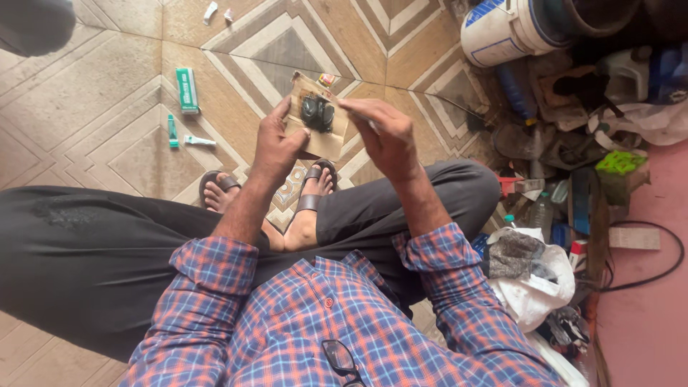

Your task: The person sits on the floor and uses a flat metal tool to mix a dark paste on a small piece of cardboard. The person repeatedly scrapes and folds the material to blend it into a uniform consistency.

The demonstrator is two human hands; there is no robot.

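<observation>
Brown card [317,118] with dark part, frame centre | left hand [276,147] grips left edge | right hand [387,136] pinches right edge

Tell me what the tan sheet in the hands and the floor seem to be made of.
The tan sheet looks like matte sandpaper or thin card, with a dark smear; the look leaves it open. The floor seems to be glazed ceramic tile, with printed diamonds and grout lines.

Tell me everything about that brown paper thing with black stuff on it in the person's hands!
The brown paper is a small, roughly rectangular scrap that looks like thin card or sandpaper. A dark, smudgy black patch sits in its upper middle. It is held up above the patterned floor tiles and the sandalled feet, tilted. The left hand grips its left edge, and the right hand touches its right side with the fingers.
</observation>
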